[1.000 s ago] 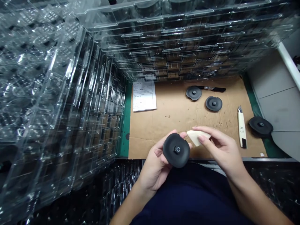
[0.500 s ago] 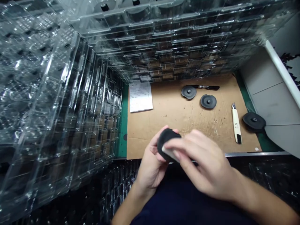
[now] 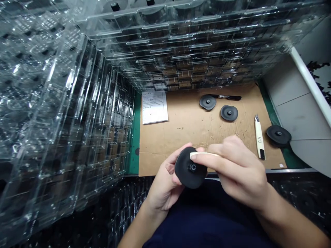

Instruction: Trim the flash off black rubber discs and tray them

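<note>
My left hand point(image 3: 165, 182) grips a round black disc point(image 3: 188, 168) with a small hub in its middle, held above my lap at the front edge of the bench. My right hand point(image 3: 238, 172) pinches a small cream-white wedge-shaped piece point(image 3: 203, 155), and its edge rests against the upper rim of the disc. Both hands have their fingers closed round what they hold.
A brown cardboard sheet point(image 3: 191, 127) bears two more black discs point(image 3: 207, 102) point(image 3: 229, 113), a black marker point(image 3: 227, 97), a white utility knife point(image 3: 259, 140) and a printed paper point(image 3: 154, 106). Another disc point(image 3: 278, 135) lies at the right. Tall stacks of clear plastic trays point(image 3: 64, 103) wall the left and back.
My right hand has carried the white piece across the face of the disc and back to its upper rim. The disc stays in my left hand. The view has shifted slightly.
</note>
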`<state>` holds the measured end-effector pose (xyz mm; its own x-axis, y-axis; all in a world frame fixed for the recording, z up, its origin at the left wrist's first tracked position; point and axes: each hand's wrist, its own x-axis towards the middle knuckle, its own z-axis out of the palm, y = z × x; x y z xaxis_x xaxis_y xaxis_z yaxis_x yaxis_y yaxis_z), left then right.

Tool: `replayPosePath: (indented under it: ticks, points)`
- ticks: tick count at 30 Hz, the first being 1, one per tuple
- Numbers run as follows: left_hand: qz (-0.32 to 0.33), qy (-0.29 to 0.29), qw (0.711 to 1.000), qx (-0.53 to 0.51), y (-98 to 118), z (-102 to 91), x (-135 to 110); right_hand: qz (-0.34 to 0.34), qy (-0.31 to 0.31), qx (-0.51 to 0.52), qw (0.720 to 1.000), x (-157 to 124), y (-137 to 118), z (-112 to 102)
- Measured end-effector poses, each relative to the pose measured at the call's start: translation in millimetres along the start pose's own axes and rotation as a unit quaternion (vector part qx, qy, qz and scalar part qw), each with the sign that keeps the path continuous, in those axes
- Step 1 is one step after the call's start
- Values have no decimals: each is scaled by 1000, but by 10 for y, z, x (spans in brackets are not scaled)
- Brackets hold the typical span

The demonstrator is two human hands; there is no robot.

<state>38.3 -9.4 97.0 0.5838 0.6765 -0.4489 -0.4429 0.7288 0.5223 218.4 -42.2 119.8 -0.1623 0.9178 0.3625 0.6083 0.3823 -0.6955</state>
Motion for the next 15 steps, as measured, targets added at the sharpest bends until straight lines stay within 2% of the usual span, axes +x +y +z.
replayPosePath:
  ticks: [1, 3, 6, 8, 11, 15]
  points:
    - [-4, -6, 1000, -2, 4, -5, -19, 15, 2, 33, 999, 1, 29, 8]
    - [-17, -27, 999, -14, 13, -17, -59, 92, 23, 90, 991, -56, 83, 38]
    - [-31, -44, 998, -44, 15, -30, -100, 235, 55, 121, 963, -250, 152, 99]
    - [-36, -37, 997, -57, 6, -33, -106, 300, 44, 133, 944, -391, 189, 139]
    - [-46, -23, 997, -60, -8, -25, -96, 349, 16, 142, 926, -525, 225, 178]
    - [-54, -19, 997, -54, -5, -1, -94, 360, 5, 136, 923, -529, 224, 181]
